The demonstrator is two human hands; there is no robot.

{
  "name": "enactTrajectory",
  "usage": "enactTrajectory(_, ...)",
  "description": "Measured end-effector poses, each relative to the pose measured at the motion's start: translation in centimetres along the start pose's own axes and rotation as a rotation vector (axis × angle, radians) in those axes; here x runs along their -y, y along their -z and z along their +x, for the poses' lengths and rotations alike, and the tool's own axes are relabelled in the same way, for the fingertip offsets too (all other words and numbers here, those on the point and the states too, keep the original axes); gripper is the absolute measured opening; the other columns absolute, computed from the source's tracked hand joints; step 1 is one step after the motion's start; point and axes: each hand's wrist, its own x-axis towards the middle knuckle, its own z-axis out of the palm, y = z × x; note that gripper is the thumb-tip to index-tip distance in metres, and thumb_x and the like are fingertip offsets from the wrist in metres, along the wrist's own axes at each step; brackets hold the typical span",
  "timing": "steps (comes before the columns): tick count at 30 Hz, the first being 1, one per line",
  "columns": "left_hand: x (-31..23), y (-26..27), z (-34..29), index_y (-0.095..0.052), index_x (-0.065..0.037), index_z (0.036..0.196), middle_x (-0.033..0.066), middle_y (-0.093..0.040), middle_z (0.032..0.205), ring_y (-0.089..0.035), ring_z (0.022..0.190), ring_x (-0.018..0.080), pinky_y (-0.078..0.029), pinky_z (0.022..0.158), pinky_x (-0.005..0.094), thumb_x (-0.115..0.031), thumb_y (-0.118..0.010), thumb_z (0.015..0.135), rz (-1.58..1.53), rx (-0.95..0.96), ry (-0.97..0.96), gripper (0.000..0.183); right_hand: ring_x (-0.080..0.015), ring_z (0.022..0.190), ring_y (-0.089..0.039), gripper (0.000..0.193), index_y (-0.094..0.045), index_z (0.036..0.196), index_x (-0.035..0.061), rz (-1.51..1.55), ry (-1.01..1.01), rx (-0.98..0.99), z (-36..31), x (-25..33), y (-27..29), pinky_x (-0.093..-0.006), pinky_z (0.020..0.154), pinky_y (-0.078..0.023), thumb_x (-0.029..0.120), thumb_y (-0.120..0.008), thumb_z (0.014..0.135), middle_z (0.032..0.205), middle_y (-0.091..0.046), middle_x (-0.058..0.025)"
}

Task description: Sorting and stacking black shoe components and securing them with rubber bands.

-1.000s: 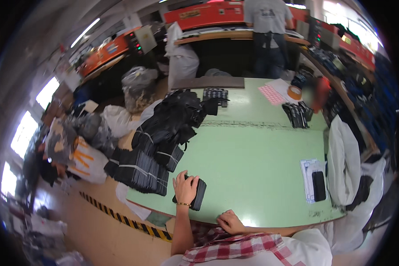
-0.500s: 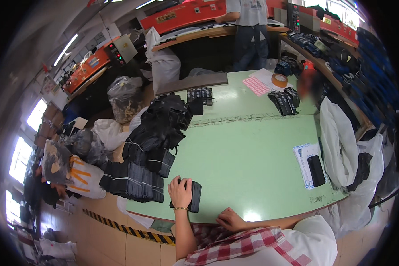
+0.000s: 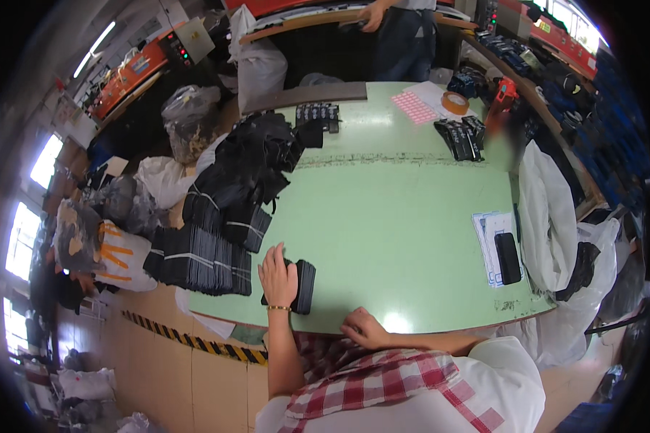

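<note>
Stacked black pieces (image 3: 305,287) lie under and beside a worker's left hand (image 3: 277,280), its fingers nearly straight; whether they grip, I cannot tell. The stack sits by the near edge of the green table (image 3: 383,231), left of centre, its long axis running toward the table's far side, far end leaning slightly right. At the table's near edge the right hand (image 3: 365,328) curls loosely, contents hidden. Banded black bundles (image 3: 201,261) crowd the table's left side; a dark phone (image 3: 508,257) lies near its right edge.
</note>
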Motion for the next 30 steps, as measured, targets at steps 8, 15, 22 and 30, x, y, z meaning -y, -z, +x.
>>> enactTrajectory(8,-7.4,7.0,0.5,-0.027,-0.014,0.146,0.0209,-0.019,0.149,-0.02,0.138,0.0382,-0.018,0.108,0.0597,-0.02,-0.069,0.073,0.228,-0.247,-0.26,0.084,-0.0272,0.072,-0.055,0.009,-0.061,0.085,0.004,-0.076,-0.06,-0.238,2.5,0.7,3.5,-0.0371,0.072,-0.04,0.013,-0.06,0.085,0.075,-0.059,-0.0115)
enactTrajectory(15,-10.5,-0.9,-7.2,-0.052,-0.007,0.118,0.0154,-0.046,0.127,-0.046,0.114,0.0358,-0.036,0.099,0.0493,-0.016,-0.063,0.079,-0.262,-0.152,-0.477,0.042,-0.0306,0.08,-0.053,0.01,-0.058,0.084,0.0027,-0.357,-0.206,-0.457,3.6,-2.3,10.4,-0.0382,0.077,-0.041,0.009,-0.063,0.079,0.081,-0.057,-0.012)
enactTrajectory(22,-8.6,-5.8,-12.2,-0.052,-0.004,0.117,0.0159,-0.046,0.126,-0.046,0.114,0.035,-0.039,0.097,0.0441,-0.016,-0.061,0.083,-0.396,0.162,-0.46,0.037,-0.035,0.099,-0.051,0.043,-0.054,0.11,0.0017,-0.806,-0.261,-0.408,9.2,-9.4,19.1,-0.0424,0.086,-0.042,0.027,-0.07,0.078,0.104,-0.054,-0.0171)
enactTrajectory(30,-9.0,-6.4,-12.1,-0.053,-0.002,0.115,0.0162,-0.047,0.123,-0.048,0.111,0.0339,-0.042,0.094,0.042,-0.019,-0.061,0.083,-0.374,0.105,-0.475,0.037,-0.0308,0.101,-0.06,0.088,-0.056,0.107,-0.0079,-0.824,-0.819,0.088,19.9,-12.8,24.6,-0.0405,0.084,-0.048,0.053,-0.086,0.052,0.109,-0.061,-0.023)
